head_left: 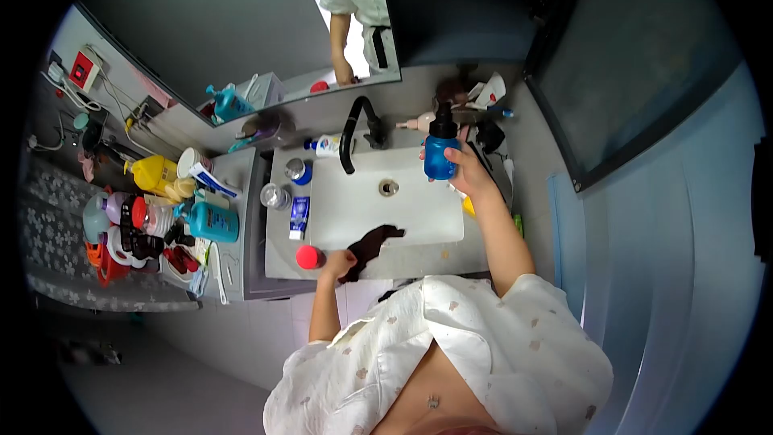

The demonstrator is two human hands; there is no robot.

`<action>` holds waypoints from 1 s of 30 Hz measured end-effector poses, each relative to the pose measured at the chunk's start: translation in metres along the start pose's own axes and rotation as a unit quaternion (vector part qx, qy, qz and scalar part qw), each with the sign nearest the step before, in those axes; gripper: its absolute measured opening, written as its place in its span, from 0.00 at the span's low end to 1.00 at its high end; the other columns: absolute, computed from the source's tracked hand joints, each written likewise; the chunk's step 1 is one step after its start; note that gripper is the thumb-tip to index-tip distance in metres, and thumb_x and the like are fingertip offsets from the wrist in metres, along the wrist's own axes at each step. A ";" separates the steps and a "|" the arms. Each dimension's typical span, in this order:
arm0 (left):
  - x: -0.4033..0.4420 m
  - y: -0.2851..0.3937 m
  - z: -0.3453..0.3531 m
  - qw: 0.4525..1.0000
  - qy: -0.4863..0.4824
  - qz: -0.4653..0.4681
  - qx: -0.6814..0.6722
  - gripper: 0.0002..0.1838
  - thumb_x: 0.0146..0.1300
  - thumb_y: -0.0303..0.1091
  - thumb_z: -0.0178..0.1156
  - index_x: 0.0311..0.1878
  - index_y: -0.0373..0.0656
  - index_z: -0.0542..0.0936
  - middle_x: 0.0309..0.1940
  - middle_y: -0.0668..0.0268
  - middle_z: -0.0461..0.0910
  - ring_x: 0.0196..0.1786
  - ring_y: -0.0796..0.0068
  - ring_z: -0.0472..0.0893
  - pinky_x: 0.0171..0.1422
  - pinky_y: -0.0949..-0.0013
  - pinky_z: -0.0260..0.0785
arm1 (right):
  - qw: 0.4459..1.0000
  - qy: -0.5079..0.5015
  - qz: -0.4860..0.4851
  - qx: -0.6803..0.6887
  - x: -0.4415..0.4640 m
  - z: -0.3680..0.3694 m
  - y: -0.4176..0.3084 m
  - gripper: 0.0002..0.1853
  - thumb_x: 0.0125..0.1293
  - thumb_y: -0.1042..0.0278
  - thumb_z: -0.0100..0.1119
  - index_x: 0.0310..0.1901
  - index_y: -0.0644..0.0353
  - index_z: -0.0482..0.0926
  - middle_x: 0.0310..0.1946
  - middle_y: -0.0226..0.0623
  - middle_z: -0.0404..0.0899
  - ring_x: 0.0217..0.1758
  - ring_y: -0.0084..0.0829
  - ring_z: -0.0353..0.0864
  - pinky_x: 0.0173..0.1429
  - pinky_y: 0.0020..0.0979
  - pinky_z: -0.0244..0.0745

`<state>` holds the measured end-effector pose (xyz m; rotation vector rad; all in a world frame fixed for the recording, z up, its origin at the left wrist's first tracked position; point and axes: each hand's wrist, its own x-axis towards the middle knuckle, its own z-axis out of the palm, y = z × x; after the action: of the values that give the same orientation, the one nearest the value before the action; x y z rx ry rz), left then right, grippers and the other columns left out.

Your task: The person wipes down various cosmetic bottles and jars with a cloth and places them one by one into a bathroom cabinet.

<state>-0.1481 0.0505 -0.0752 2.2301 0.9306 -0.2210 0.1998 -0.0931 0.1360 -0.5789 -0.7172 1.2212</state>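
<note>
My right hand is wrapped round a blue bottle with a black top, held above the right back part of the white sink. At the sink's front edge, my left hand is closed on a dark cloth, which lies over the rim and partly into the basin. Just left of that hand is a round red lid. A black faucet arches over the back of the sink.
Left of the sink stand a blue-and-white tube, a clear jar and a blue jar. A teal pump bottle and several other bottles crowd the far left. A mirror hangs behind.
</note>
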 end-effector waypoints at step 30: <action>-0.015 0.534 -0.394 0.558 0.656 0.506 0.050 0.21 0.43 0.29 0.64 0.43 0.39 0.72 0.29 0.62 0.77 0.33 0.66 0.76 0.37 0.67 0.68 | 0.694 0.081 -0.463 -0.545 0.113 0.211 -0.323 0.33 0.45 0.54 0.66 0.49 0.69 0.68 0.42 0.45 0.74 0.44 0.32 0.74 0.46 0.29 0.71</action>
<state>0.1619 0.0384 0.5119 2.3709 -0.0335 2.1814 0.2627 -0.0609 0.5320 -1.0711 -1.3434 -0.3381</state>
